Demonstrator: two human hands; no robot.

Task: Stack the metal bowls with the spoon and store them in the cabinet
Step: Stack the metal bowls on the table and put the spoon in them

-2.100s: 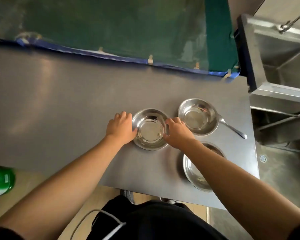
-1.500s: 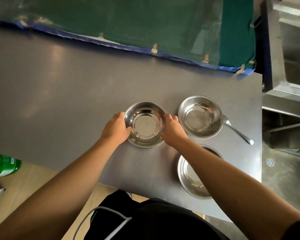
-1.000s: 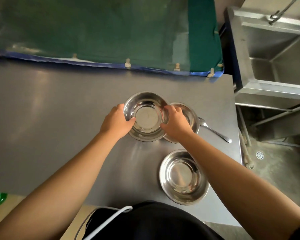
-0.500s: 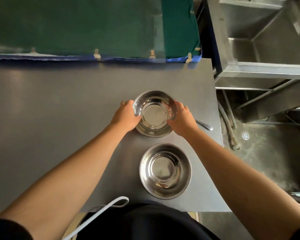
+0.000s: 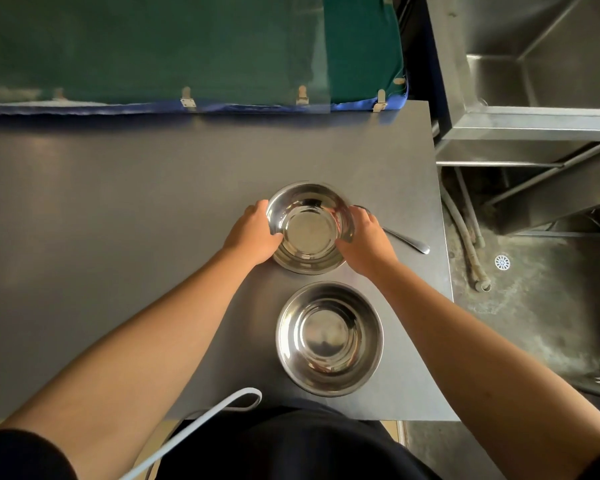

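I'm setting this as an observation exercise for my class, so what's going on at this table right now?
A person is stacking metal bowls. The left hand and right hand grip opposite sides of the upper bowl, which sits nested in another bowl whose rim shows beneath it. A third bowl sits alone nearer the person. The spoon lies on the grey table, just right of the right hand, untouched.

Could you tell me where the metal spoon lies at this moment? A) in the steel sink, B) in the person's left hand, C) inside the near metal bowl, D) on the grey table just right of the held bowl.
D: the metal spoon lies flat on the grey table, its handle showing past the right hand, which with the left hand grips the round metal bowl.
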